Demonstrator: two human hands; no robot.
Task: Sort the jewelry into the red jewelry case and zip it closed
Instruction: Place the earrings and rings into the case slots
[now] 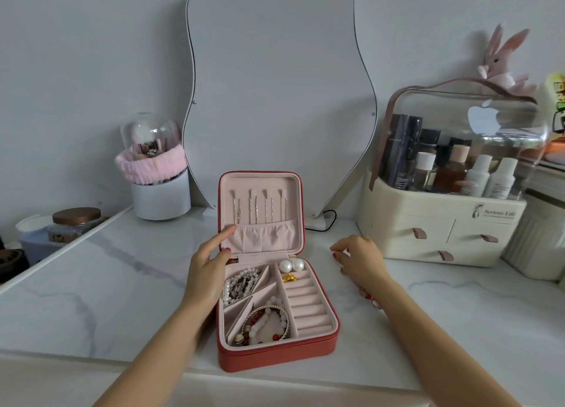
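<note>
The red jewelry case (275,357) lies open in the middle of the marble table, its lid (301,211) upright with several thin necklaces (260,208) hanging inside. The base holds pearl strands (241,284), beaded bracelets (266,324), two pearl earrings (291,265) and a gold piece (289,277). My left hand (211,260) rests against the lid's left edge, index finger straight and touching the pink lining. My right hand (359,258) is on the table right of the case, fingers loosely curled above a small metal piece (342,267). A red-beaded piece (371,299) lies beside my right wrist.
A wavy mirror (275,85) stands behind the case. At the right is a cream cosmetics organiser (440,232) with a clear dome and a toy rabbit (501,61). A brush holder with a pink headband (153,168) stands back left, with a jar (76,223) beyond the table's left edge.
</note>
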